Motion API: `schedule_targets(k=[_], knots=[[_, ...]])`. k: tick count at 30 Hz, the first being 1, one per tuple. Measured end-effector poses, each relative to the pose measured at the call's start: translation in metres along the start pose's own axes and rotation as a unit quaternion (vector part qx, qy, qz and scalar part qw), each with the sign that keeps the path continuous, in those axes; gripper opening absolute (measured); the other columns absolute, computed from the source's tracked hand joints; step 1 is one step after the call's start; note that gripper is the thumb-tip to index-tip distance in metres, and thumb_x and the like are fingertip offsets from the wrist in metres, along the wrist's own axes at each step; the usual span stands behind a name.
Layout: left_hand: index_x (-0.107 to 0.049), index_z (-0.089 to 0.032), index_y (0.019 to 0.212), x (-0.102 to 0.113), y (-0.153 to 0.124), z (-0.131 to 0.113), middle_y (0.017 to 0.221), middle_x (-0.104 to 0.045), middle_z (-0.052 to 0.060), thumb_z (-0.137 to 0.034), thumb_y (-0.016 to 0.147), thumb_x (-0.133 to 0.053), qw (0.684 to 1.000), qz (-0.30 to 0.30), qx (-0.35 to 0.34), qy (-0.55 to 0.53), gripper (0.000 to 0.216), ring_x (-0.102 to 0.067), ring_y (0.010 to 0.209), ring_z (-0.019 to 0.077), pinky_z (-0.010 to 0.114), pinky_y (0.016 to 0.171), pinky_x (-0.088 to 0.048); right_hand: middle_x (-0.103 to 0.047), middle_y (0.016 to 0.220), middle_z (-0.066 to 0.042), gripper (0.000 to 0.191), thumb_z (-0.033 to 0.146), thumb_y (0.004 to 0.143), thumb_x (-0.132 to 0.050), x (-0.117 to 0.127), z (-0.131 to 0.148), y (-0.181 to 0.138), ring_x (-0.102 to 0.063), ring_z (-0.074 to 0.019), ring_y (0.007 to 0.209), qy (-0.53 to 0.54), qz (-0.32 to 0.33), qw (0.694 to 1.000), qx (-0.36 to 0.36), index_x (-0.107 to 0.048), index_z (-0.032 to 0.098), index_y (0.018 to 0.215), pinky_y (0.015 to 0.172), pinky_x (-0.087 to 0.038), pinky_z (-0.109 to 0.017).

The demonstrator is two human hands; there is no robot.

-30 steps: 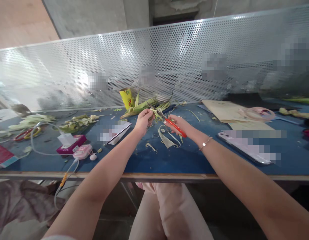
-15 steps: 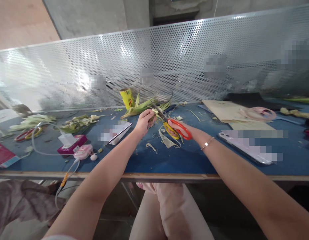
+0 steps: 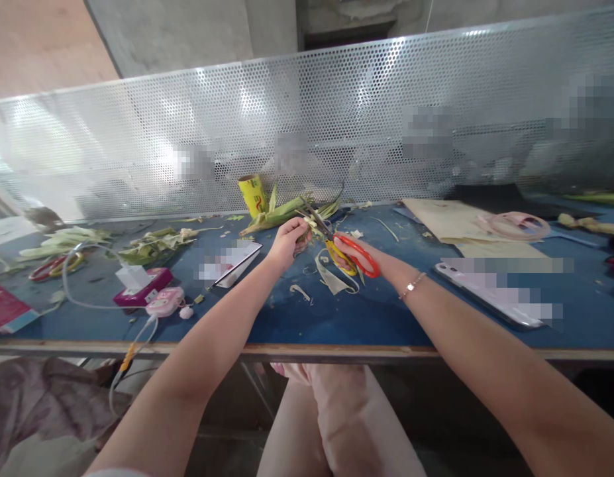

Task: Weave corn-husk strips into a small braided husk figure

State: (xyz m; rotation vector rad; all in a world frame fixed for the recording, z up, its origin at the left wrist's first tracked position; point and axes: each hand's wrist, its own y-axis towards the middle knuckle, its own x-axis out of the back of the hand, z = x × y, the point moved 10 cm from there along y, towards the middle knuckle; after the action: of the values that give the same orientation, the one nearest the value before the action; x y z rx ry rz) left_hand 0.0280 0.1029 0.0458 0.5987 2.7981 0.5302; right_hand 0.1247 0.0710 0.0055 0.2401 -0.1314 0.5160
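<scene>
My right hand [image 3: 349, 252] is closed through the handles of scissors [image 3: 359, 255], one handle red and one yellow. Their blades point up and left, beside my left hand [image 3: 289, 238]. Between the left fingers is a small pale-green piece of corn husk [image 3: 314, 232], close to the blades; whether the blades touch it is hard to tell. Just behind the hands lies a bundle of green corn husks [image 3: 279, 215]. Cut scraps of husk [image 3: 334, 281] lie on the blue table below the scissors.
A yellow cardboard tube [image 3: 252, 194] stands by the perforated metal screen [image 3: 287, 139]. Phones lie left [image 3: 237, 262] and right [image 3: 490, 295]. At left are husks [image 3: 160, 245], other scissors [image 3: 55, 267] and a corded white charger [image 3: 132, 278]. Brown card [image 3: 440, 225] lies at right.
Almost nothing differs. The left hand and the scissors have shifted only very slightly, and the husk piece stays in the left fingers.
</scene>
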Motion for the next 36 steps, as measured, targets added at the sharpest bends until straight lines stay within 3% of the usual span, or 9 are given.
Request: schedule_targets(k=[6,17,28,36], knots=[[-0.044,-0.015,0.065,0.000,0.000,0.001,0.054,-0.050,-0.003,-0.028,0.079,-0.057,1.000,-0.005,0.008,-0.001,0.023,-0.024,0.034,0.0004,0.017,0.037,-0.012,-0.041,0.048,0.008,0.048,0.067,0.074,-0.052,0.003,0.011,-0.003,-0.036,-0.0068,0.038,-0.032,-0.020,0.999,0.024,-0.033,0.023,0.071,0.037,-0.028,-0.021],[-0.041,-0.016,0.062,-0.002,-0.001,-0.002,0.051,-0.049,-0.004,-0.029,0.077,-0.059,1.000,-0.010,0.009,0.004,0.027,-0.023,0.033,0.0005,0.017,0.035,-0.012,-0.037,0.043,0.009,0.044,0.063,0.075,-0.056,0.014,0.010,-0.004,-0.033,-0.0067,0.032,-0.082,-0.051,0.995,0.002,-0.036,0.024,0.072,0.033,-0.026,-0.020],[-0.044,-0.015,0.062,-0.004,-0.001,0.000,0.050,-0.049,-0.003,-0.027,0.076,-0.060,1.000,0.010,0.024,0.004,0.024,-0.023,0.033,0.0004,0.016,0.036,-0.011,-0.040,0.054,0.004,0.049,0.065,0.082,-0.042,0.002,0.005,-0.005,-0.036,-0.0085,0.045,-0.050,0.072,0.995,0.040,-0.039,0.020,0.062,0.046,-0.031,-0.025],[-0.045,-0.015,0.064,-0.008,-0.002,0.001,0.053,-0.051,-0.003,-0.031,0.075,-0.061,1.000,0.019,0.018,0.006,0.025,-0.023,0.033,0.0003,0.017,0.036,-0.012,-0.041,0.057,0.004,0.044,0.064,0.080,-0.045,0.002,0.008,-0.007,-0.038,-0.0096,0.048,-0.038,0.023,0.999,0.031,-0.037,0.022,0.068,0.046,-0.033,-0.025]])
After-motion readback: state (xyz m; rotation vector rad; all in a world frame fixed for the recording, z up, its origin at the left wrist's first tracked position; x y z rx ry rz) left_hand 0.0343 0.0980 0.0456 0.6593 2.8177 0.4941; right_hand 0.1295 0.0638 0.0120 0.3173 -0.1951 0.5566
